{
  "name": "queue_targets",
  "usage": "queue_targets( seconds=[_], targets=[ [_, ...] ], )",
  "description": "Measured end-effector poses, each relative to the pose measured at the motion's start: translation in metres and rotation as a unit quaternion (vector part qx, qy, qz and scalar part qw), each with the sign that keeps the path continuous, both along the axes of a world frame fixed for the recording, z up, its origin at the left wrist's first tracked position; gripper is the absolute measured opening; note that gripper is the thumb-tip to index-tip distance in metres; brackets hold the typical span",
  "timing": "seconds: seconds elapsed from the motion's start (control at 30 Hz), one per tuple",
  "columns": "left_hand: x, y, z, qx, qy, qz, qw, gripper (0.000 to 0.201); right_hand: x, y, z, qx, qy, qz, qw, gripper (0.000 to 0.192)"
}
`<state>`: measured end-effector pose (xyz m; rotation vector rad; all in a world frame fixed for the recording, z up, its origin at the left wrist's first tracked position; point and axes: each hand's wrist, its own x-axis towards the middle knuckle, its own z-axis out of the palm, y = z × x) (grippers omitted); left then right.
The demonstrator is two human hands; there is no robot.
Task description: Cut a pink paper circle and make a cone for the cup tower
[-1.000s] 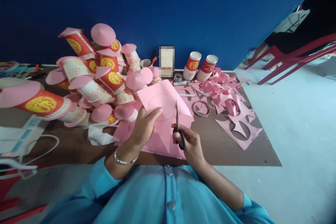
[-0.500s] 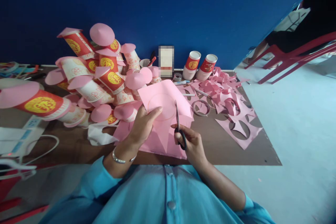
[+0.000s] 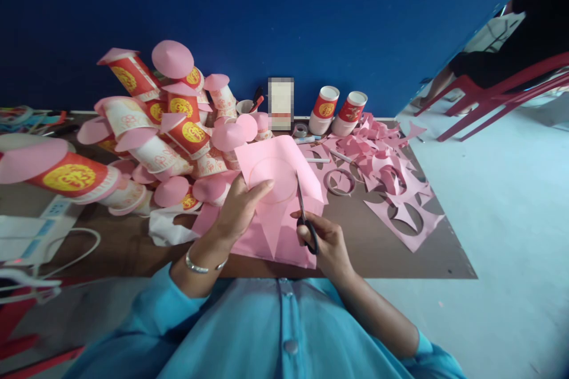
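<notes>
My left hand [image 3: 237, 207] pinches a pink paper sheet [image 3: 278, 169] with a drawn circle, holding it up over the brown board [image 3: 364, 249]. My right hand [image 3: 322, 240] grips black-handled scissors [image 3: 304, 213], their blades pointing up into the sheet's right side along the circle line. More pink paper [image 3: 267, 243] lies flat under both hands.
A heap of red and white paper cups with pink cone lids [image 3: 164, 124] fills the left. Two upright cups [image 3: 338, 109] stand at the blue wall. Pink offcuts [image 3: 391, 177] and a tape ring [image 3: 340, 182] lie to the right. Red chair legs [image 3: 489, 100] and a seated person are far right.
The scissors have tilted slightly and my right hand has shifted a little right and down. The sheet in my left hand has turned slightly.
</notes>
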<state>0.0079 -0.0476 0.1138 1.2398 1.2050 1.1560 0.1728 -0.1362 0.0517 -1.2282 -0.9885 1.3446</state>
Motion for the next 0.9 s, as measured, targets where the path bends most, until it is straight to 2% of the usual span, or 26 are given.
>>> queue_targets(
  seconds=[0.13,0.23,0.47,0.8,0.9],
  targets=[
    [-0.004,0.001,0.004,-0.029,0.018,-0.024,0.999,0.015,0.000,-0.001,-0.001,-0.004,0.009,0.003,1.000,0.047],
    [-0.006,0.001,0.004,-0.020,0.026,-0.032,0.999,0.018,0.000,-0.001,-0.001,-0.005,0.015,0.005,1.000,0.048],
    [-0.009,0.003,-0.012,0.007,0.018,0.008,1.000,0.031,0.001,-0.002,-0.001,-0.002,0.022,0.008,1.000,0.045],
    [-0.017,0.009,-0.020,0.003,0.026,-0.053,0.998,0.042,0.003,-0.004,-0.007,-0.012,0.040,0.013,0.999,0.040],
    [-0.020,0.010,-0.022,-0.030,0.026,-0.057,0.998,0.044,0.004,-0.004,-0.011,-0.019,0.047,0.013,0.999,0.043]
  ],
)
